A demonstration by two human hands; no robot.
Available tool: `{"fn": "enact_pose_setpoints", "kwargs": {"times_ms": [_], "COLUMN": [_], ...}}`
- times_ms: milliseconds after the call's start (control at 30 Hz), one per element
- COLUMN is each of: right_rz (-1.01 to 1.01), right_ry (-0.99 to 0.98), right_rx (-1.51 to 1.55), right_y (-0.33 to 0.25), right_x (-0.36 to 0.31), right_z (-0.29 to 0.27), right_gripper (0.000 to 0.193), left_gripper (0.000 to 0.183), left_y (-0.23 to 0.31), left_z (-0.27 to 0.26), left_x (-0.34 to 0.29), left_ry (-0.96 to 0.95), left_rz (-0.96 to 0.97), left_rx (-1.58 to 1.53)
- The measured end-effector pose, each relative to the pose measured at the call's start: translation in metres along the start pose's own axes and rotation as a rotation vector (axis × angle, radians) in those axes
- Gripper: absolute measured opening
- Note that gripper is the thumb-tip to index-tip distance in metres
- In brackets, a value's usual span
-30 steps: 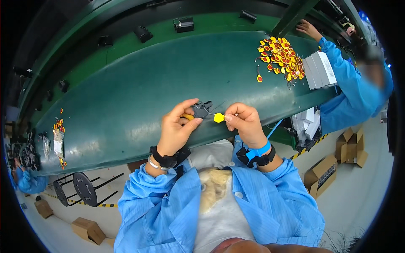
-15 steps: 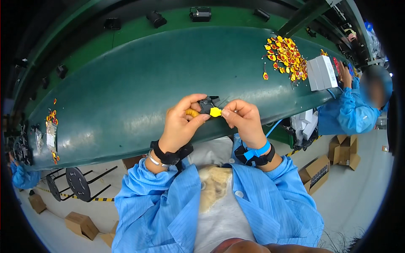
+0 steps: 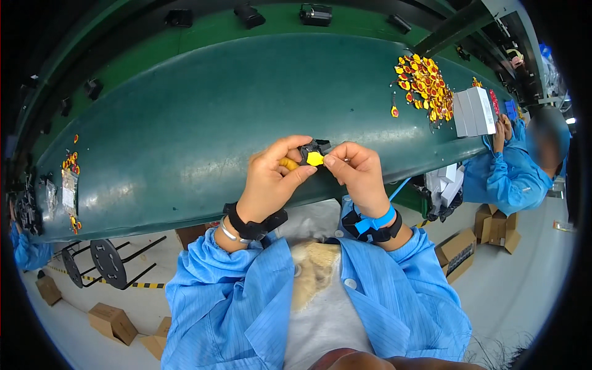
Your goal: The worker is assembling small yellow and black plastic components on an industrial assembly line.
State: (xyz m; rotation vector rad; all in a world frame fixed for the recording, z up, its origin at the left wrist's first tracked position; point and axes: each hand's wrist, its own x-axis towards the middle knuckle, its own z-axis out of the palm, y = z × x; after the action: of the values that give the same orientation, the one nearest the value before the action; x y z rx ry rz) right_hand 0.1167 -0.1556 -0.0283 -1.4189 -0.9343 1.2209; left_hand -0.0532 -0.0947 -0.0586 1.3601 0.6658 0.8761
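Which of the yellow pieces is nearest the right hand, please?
The yellow piece overlapping the dark part in the left hand: the right hand is at its edge, while the others lie farther off on the green table.

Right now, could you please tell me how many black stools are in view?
2: one stool at lower left, near the table; another stool just left of it; more may be hidden.
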Motion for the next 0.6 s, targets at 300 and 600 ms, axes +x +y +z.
{"fn": "enact_pose_setpoints", "kwargs": {"times_ms": [300,600], "right_rz": [-0.002,-0.044], "right_ry": [-0.003,0.042], "right_rx": [-0.016,-0.112], "right_y": [-0.0033,0.0008], "right_x": [0.0011,0.0024], "right_z": [0.0025,0.0057], "right_gripper": [0.007,0.01], "left_gripper": [0.043,0.042], "left_y": [0.0003,0.0023], "left_z": [-0.0008,-0.0001], "left_x": [0.0,-0.001], "left_ry": [0.01,0.025], "left_rz": [-0.004,-0.001], "left_rx": [-0.014,-0.002]}}
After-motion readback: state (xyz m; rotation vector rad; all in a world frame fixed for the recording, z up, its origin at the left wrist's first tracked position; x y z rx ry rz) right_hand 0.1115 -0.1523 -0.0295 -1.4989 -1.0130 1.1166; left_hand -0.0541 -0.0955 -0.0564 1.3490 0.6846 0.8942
